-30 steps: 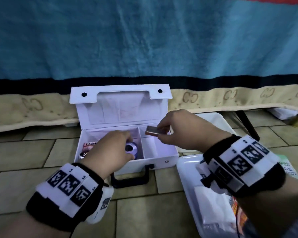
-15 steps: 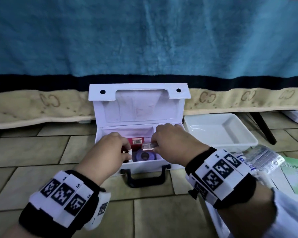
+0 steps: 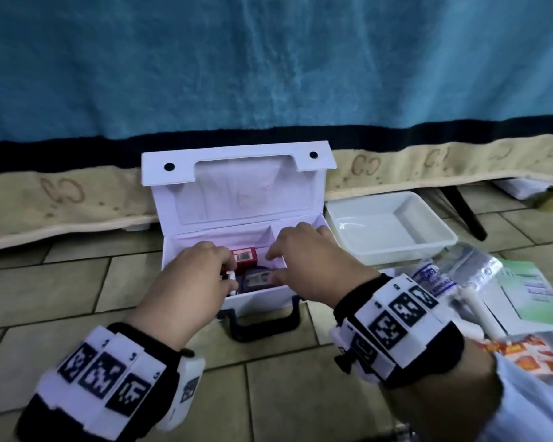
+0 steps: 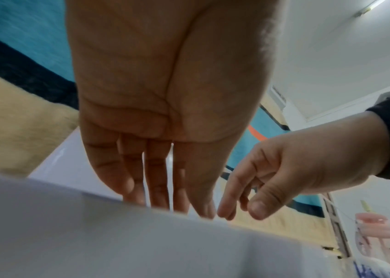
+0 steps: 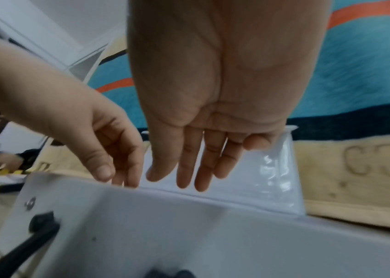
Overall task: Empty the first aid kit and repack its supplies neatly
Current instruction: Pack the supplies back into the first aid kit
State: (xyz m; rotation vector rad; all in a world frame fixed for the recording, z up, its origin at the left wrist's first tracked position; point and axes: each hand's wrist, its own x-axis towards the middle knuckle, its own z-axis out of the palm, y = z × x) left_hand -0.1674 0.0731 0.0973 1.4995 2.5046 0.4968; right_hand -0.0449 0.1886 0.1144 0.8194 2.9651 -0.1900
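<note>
Not much readable from where I'm sitting. The beige blanket border (image 3: 428,164) has mirrored "CC"-style logos stamped along it, and my wristbands (image 3: 396,317) show small digits like 3. The packet labels are too blurry.

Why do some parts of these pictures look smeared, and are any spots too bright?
Head view: wristbands and packets at right smear with motion; the tray shows a little glare. Left wrist view: the kit wall is close and soft, the palm sharper. Right wrist view: the lid film glints, the handle blurs.
</note>
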